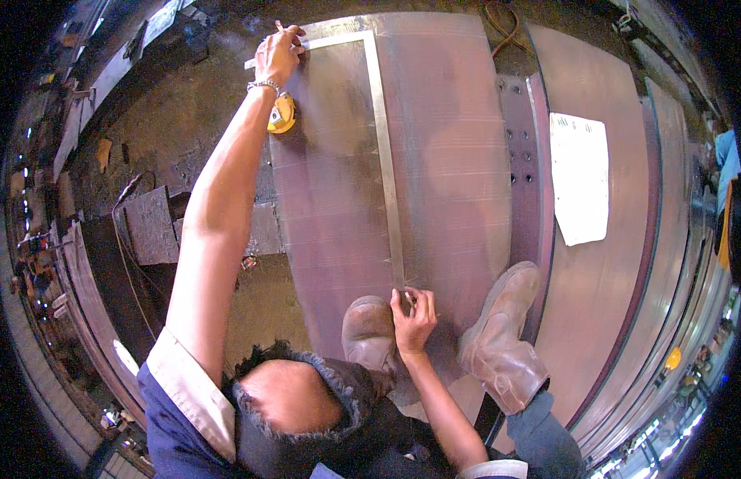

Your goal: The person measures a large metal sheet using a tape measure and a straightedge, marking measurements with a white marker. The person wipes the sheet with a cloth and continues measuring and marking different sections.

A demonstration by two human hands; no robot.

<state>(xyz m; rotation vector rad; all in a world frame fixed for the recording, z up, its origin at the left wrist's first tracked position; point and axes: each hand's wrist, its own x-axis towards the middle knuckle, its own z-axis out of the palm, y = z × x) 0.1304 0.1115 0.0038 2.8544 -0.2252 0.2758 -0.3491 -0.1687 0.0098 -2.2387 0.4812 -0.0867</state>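
A large L-shaped steel square [384, 152] lies flat on a reddish-brown steel plate [450, 144]. Its long arm runs toward me, and its short arm points left along the plate's far end. My left hand [279, 57] reaches far forward, fingers bent over the short arm near its tip. At the near end of the long arm, my right hand [416, 322] pinches the square between thumb and fingers. Whether either hand also holds something small cannot be made out. Just below my left wrist, a yellow tape measure [283, 114] sits at the plate's left edge.
My brown boots [367, 329] stand either side of my right hand. To the right, a white paper sheet [580, 177] rests on another steel beam [602, 263]. Bolt holes mark a plate [521, 144] between. Metal blocks [149, 226] and a thin cable [119, 219] lie left.
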